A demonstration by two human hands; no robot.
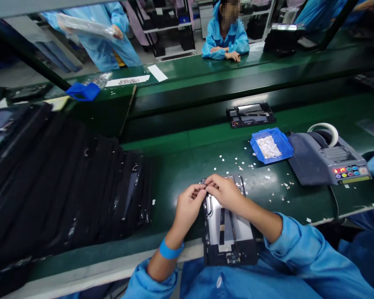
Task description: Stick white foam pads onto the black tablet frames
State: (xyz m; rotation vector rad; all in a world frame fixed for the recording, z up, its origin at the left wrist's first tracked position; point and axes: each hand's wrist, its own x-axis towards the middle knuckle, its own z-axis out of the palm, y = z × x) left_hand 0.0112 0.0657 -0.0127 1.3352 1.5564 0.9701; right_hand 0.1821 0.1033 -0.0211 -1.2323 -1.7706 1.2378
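Observation:
An opened tablet (244, 232) lies lengthwise at the bench's front edge, its silver inside, dark cables and small circuit board showing. At its far left corner my left hand (189, 203) pinches with thumb and fingers. My right hand (225, 192) meets it there, fingertips pressed together and nearly touching the left ones. Whatever sits between the fingertips is too small or hidden to make out. A blue tray (287, 150) of small white pieces stands beyond the tablet to the right, and several such pieces (237, 164) lie scattered around it on the green bench.
A grey tape dispenser (311, 162) with a roll of tape (333, 133) stands at right. Another opened tablet (252, 118) lies farther back. Black trays (81, 187) fill the left side. Across the bench sits a person (226, 37); another person (93, 33) stands holding a clear-wrapped item.

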